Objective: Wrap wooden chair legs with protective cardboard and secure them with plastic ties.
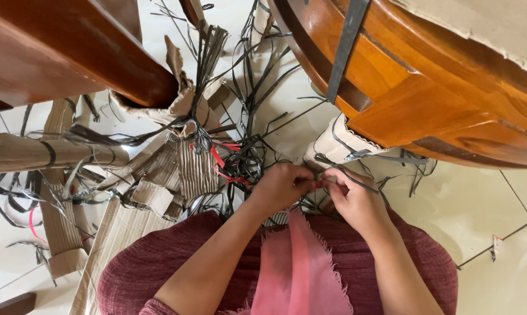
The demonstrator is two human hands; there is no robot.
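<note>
Head view shows your left hand (282,185) and right hand (357,198) meeting just above your lap, fingertips pressed together and pinching a thin dark plastic strap (346,173) that runs up and to the right towards the cardboard-wrapped leg (333,143) of the wooden furniture (427,87). The strap lies between your two hands, close to that wrapped leg, and its far end disappears under the wood, so I cannot tell where it is fastened.

The risks, as I judge them: the strap looks narrow and stiff-edged, and if you pull hard with bare fingers it may slide through the pinch and cut or chafe the skin. If it gives way suddenly, the loose end could whip back toward you. The tangle of cut straps (240,157) and the red strap (220,160) just to the left of your left hand could snag your fingers or get dragged along, tightening the knot instead of freeing it. The pink cloth (298,262) on your lap lies right under the hands and could catch in the pull as well
</note>
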